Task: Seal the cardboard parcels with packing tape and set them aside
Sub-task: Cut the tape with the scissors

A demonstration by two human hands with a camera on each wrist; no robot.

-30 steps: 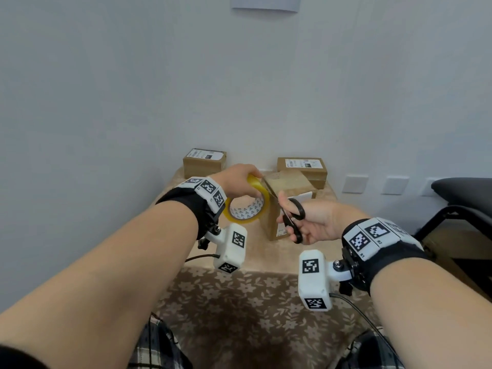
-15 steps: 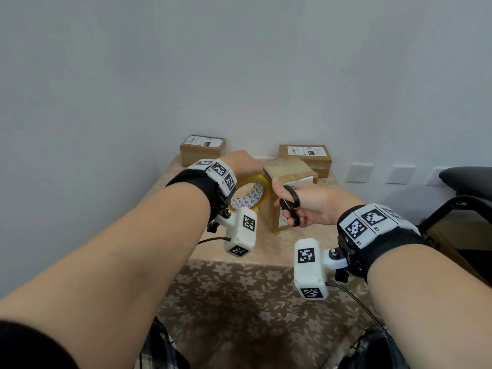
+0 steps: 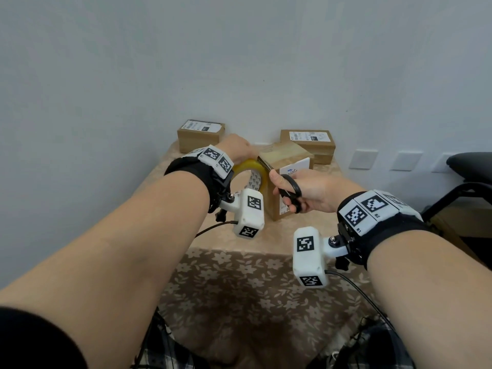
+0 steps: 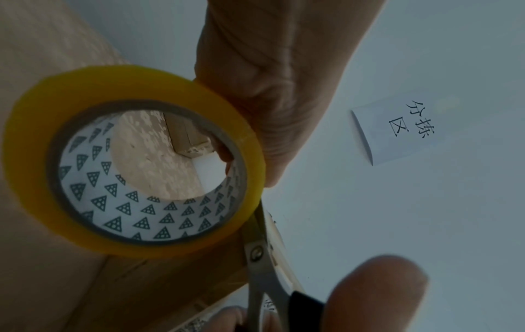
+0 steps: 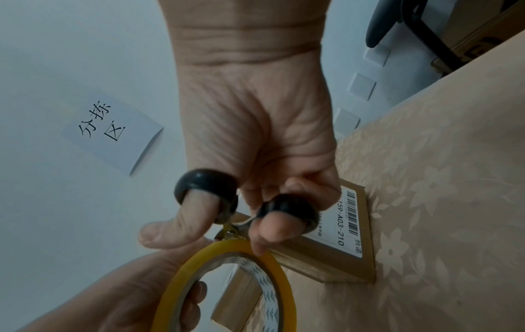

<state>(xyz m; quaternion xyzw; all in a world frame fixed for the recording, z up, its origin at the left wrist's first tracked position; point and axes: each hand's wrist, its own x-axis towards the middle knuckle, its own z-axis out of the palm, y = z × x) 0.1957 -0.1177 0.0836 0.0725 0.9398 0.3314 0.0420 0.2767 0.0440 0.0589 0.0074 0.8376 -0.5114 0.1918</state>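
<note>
Floral-cloth table held three parcels. Left hand gripped tape roll beside middle parcel; right hand, just right of it, gripped scissors at the strip. Cut seemingly underway; setting aside remained; back parcels' sealing unclear.
</note>
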